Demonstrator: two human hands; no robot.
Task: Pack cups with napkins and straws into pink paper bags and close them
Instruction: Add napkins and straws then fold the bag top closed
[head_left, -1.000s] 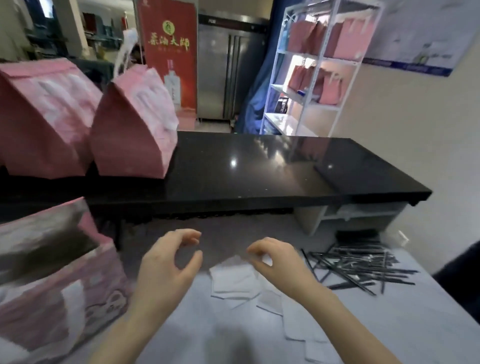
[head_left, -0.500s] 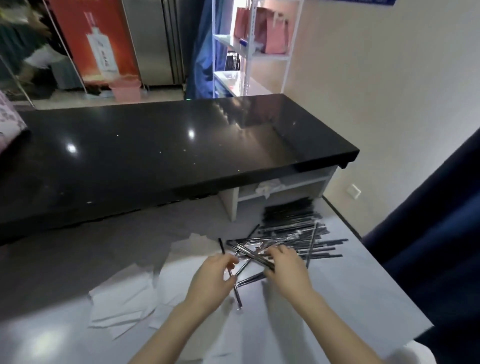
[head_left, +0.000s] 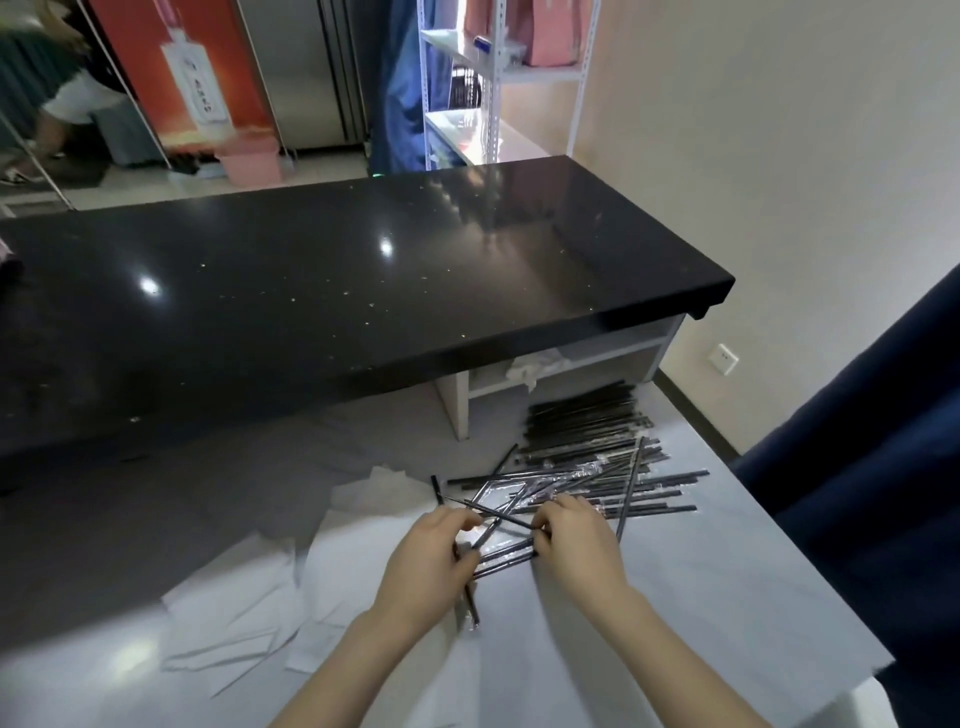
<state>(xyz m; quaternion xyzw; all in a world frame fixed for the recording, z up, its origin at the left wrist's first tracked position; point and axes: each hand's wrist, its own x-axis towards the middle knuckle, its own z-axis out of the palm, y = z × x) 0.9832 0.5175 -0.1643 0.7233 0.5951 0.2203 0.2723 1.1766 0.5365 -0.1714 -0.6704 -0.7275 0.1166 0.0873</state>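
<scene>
Black straws (head_left: 587, 470) lie scattered on the counter (head_left: 727, 597); your left grip (head_left: 426, 566) and right grip (head_left: 576, 545) each pinch a few at the pile's near edge, napkins (head_left: 244, 618) just left.

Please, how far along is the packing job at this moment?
Done: pink bags stand on the back shelf; whether they are packed I cannot tell. In hand: the left hand and right hand both grip wrapped straws by the pile. Left: napkins lie loose on the table; no cup is in view.
</scene>
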